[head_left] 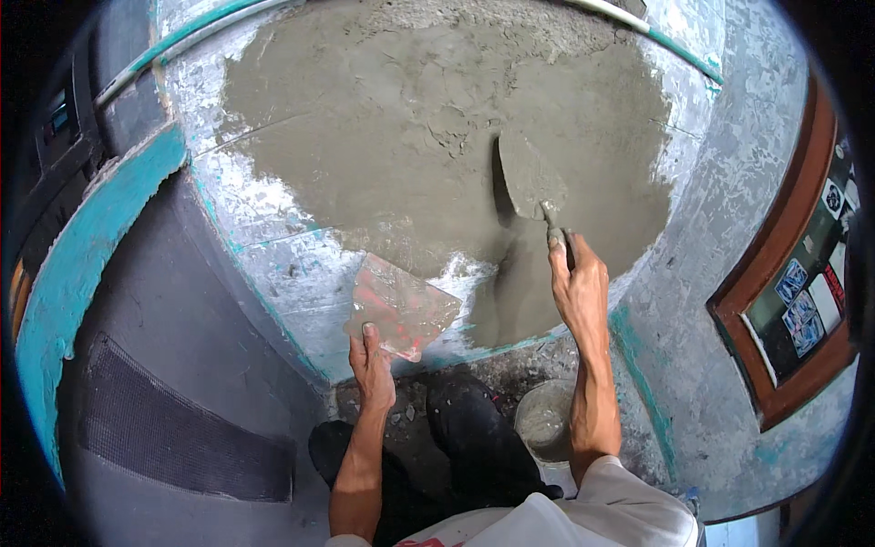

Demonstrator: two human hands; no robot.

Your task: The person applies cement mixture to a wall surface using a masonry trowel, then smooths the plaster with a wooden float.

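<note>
Right hand gripping trowel on wet plaster; left hand clasping red hawk below. Best kept: blade shallow, pressure even, hawk close under to catch drips.

Head camera looks steeply down, close to the plastered wall; edges perhaps distorted.

Wet grey mortar is spread rough and matt at upper centre; the metal trowel (mortar-smeared) looks dull.

Trowel on wet plaster, hawk below
</note>
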